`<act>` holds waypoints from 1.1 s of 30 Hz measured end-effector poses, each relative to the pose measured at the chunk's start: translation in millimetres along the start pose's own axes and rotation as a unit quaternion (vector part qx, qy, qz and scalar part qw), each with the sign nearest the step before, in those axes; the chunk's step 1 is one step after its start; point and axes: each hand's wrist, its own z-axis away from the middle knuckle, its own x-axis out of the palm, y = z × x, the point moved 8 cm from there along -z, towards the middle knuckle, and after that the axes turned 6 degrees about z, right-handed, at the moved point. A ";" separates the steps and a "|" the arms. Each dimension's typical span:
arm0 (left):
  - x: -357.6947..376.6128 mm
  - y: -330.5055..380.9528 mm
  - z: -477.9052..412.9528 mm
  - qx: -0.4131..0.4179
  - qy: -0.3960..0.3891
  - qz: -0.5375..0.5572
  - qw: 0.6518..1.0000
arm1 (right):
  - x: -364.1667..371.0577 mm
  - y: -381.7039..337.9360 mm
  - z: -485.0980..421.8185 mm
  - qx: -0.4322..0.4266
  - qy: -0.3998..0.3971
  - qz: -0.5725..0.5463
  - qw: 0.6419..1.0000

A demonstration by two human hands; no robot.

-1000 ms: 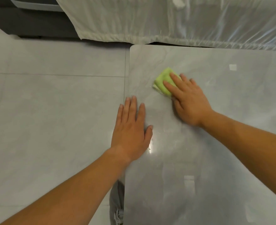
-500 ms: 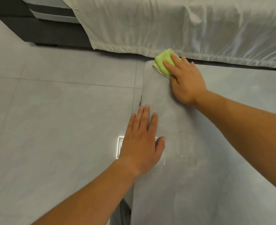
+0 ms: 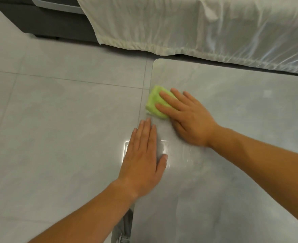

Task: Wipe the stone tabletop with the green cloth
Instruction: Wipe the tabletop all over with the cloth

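The grey stone tabletop (image 3: 232, 120) fills the right half of the view, its left edge running down the middle. A folded green cloth (image 3: 154, 103) lies on the tabletop right at that left edge. My right hand (image 3: 188, 116) presses flat on the cloth, fingers spread over its right part. My left hand (image 3: 143, 158) rests palm down on the table's left edge just below the cloth, fingers together, holding nothing. A wet sheen shows on the stone between the two hands.
Grey floor tiles (image 3: 57, 128) lie to the left of the table. A white sheet (image 3: 197, 28) hangs over furniture along the table's far edge. A dark sofa base (image 3: 57, 27) stands at the top left. Grey trouser fabric (image 3: 125, 227) shows at the bottom.
My right hand has drawn the cloth back from the table's far left corner toward me along the left edge. My left hand has stayed flat on the edge.
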 end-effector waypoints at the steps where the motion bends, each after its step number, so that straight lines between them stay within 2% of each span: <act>1: 4.3 2.5 10.9 0.008 -0.003 -0.004 1.000 | -0.1 3.9 14.2 -0.021 -0.008 0.006 1.000; 3: 12.5 7.9 28.3 0.020 -0.015 -0.012 1.000 | -4.2 30.2 24.9 0.011 0.000 0.025 1.000; 6: 17.1 11.5 41.2 0.024 -0.016 -0.029 0.999 | -11.5 47.6 20.7 0.158 0.033 -0.006 0.987; 7: 16.4 12.4 43.2 0.025 -0.012 -0.032 0.999 | -11.1 34.4 24.1 0.175 0.049 -0.011 0.983; 9: 14.9 15.2 48.1 0.025 -0.007 -0.026 0.999 | -1.9 -9.3 47.2 0.119 0.057 -0.007 0.991; 11: 16.4 18.8 57.8 0.025 -0.010 -0.018 0.999 | 10.9 -45.9 86.2 0.032 0.015 -0.011 0.999; 13: 20.8 22.3 72.1 0.027 -0.018 -0.020 0.999 | 13.2 -42.1 110.9 0.017 -0.003 -0.005 1.000; 15: 26.3 24.0 85.3 0.032 -0.023 -0.031 0.999 | 10.1 -9.1 110.4 0.108 0.014 -0.004 0.994; 17: 31.8 25.1 95.1 0.033 -0.026 -0.034 0.999 | 6.2 12.8 101.2 0.234 0.036 -0.028 0.971; 18: 33.5 25.6 99.1 0.030 -0.025 -0.034 0.999 | 6.6 7.4 99.5 0.270 0.044 -0.034 0.961; 19: 34.5 26.3 102.6 0.028 -0.023 -0.033 0.999 | 8.1 -8.1 101.8 0.266 0.059 -0.026 0.962; 22: 36.3 28.7 108.2 0.022 -0.013 -0.034 0.999 | 24.9 -78.6 141.5 0.098 0.035 -0.006 0.995; 24: 37.3 28.0 110.5 0.018 -0.006 -0.046 0.999 | 26.6 -83.5 167.4 0.042 0.020 -0.005 0.999; 25: 37.3 27.9 111.8 0.015 -0.004 -0.049 0.999 | 24.5 -70.5 171.2 0.062 0.026 -0.002 0.998; 27: 38.4 29.2 115.5 0.008 -0.006 -0.044 0.999 | 21.4 -32.8 169.2 0.179 0.046 -0.011 0.983; 29: 40.3 30.8 123.2 -0.005 -0.006 -0.041 0.999 | 21.0 -26.0 168.0 0.273 0.060 -0.038 0.959; 31: 42.9 34.9 135.3 -0.013 -0.002 -0.044 0.999 | 26.1 -57.0 182.6 0.259 0.080 -0.036 0.962; 33: 48.4 40.0 148.9 -0.015 -0.007 -0.053 0.998 | 36.1 -103.5 210.4 0.143 0.058 -0.021 0.988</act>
